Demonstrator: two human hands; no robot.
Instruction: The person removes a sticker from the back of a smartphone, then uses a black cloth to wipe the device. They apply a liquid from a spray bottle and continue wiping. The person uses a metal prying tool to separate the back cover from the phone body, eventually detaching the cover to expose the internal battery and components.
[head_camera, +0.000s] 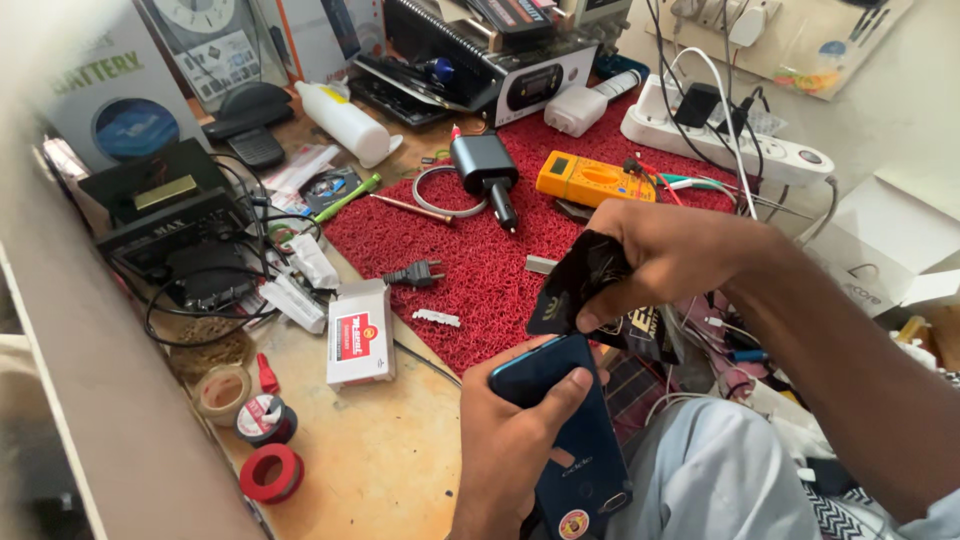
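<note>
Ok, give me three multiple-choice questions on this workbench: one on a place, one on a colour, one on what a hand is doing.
1. The yellow multimeter lies on:
A the red mat
B bare wood
C a lap

2. The tape roll nearest the bench's front edge is:
A blue
B red
C green

3. The left hand:
A is empty
B holds a dark phone
C rests flat on the table

Answers: 1 A, red mat shows all around it. 2 B, its ring is red. 3 B, thumb and fingers wrap the phone.
</note>
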